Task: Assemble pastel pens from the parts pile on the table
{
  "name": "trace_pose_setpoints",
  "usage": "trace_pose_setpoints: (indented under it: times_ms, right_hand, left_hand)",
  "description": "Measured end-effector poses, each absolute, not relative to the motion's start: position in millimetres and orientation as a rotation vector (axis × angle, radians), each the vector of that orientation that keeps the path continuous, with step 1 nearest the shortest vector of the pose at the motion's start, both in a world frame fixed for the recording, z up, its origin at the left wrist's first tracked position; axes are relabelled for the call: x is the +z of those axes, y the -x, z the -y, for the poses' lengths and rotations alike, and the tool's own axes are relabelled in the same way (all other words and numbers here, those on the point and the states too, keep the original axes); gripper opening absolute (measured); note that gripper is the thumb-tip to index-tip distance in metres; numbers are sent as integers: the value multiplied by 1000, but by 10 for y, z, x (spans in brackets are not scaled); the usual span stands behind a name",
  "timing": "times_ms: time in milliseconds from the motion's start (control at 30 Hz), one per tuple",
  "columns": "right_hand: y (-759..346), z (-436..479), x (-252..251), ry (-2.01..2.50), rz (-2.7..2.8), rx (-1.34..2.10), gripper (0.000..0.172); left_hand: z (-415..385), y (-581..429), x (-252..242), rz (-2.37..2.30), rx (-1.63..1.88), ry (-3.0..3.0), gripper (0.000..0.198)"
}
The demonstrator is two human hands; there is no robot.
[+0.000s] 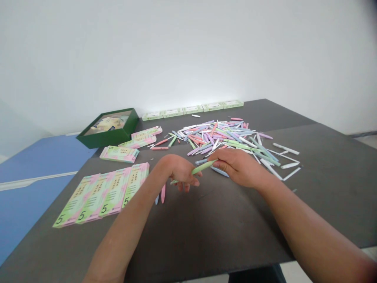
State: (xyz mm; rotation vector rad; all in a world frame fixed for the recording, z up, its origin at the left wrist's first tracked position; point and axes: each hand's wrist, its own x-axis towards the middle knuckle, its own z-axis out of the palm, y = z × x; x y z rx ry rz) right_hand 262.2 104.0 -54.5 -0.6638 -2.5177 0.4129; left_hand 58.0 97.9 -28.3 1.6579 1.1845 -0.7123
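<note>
My right hand (pixel 240 167) pinches the upper end of a light green pen (pixel 202 168) over the dark table (pixel 206 228). My left hand (pixel 179 171) is curled around several pens, pink and blue ones (pixel 163 193) sticking out below it, and its fingers touch the lower end of the green pen. Just behind both hands lies a big loose pile of pastel pens (pixel 226 137), pink, purple, green, blue and white.
Flat green-and-pink packets (pixel 103 194) lie in a row at the left, more packets (pixel 119 154) behind them. A dark green open box (pixel 110 127) stands at the back left. Small green boxes (pixel 193 109) line the far edge. A blue surface (pixel 32 173) adjoins the table's left side.
</note>
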Motion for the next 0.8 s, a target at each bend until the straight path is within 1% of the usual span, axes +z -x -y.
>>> trace_pose_setpoints:
  times_ms: [133, 300, 467, 567, 700, 800]
  right_hand:
    - [-2627, -1031, -548, 740, 2527, 357, 22]
    - [-2616, -1034, -550, 728, 2547, 313, 21]
    - [-2607, -1016, -544, 763, 2564, 244, 17]
    - [-2598, -993, -527, 782, 2582, 204, 18]
    - [-2541, -935, -446, 766, 2640, 20, 20]
    - [-2484, -905, -361, 644, 2744, -194, 19]
  left_hand:
    - [-968, -583, -279, -1193, -712, -1651, 66]
    - [-963, -577, -284, -1189, -704, -1641, 67]
    - [-964, -561, -285, -1179, -711, -1657, 66]
    - [-968, -544, -285, -1187, -710, -1669, 66]
    - [-983, -525, -292, -1154, -717, -1671, 66]
    - [-990, -533, -315, -1113, -729, -1681, 62]
